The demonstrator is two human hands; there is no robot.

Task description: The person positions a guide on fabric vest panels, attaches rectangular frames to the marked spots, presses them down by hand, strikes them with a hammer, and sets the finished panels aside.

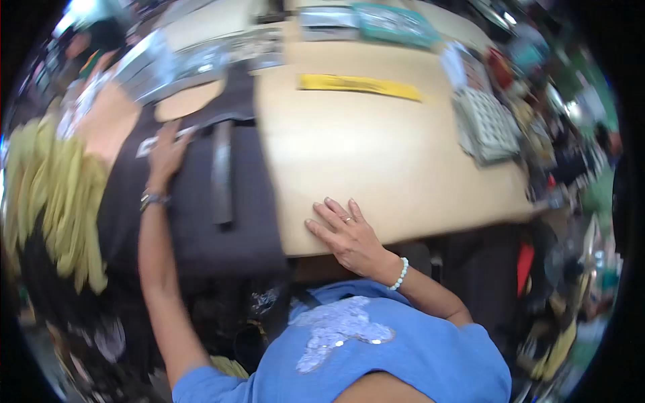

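A dark garment (pixel 188 235) lies spread over the left part of the table and hangs past its front edge. My left hand (pixel 166 151) lies flat on it below the curved neck opening, fingers outstretched and somewhat blurred. A white label or print (pixel 146 146) shows beside those fingers. To the right of that hand, a narrow grey strip (pixel 222 174) rests on the cloth; its kind is unclear. My right hand (pixel 346 232) rests on the bare tabletop (pixel 376 154) near the front edge, fingers apart, holding nothing.
A yellow ruler-like strip (pixel 359 86) lies farther back. Pale folded or bundled pieces (pixel 487 124) sit at the right edge. Plastic-wrapped packs (pixel 393 25) line the back. Yellowish cloth strips (pixel 57 195) hang at the left. People are blurred at the far left.
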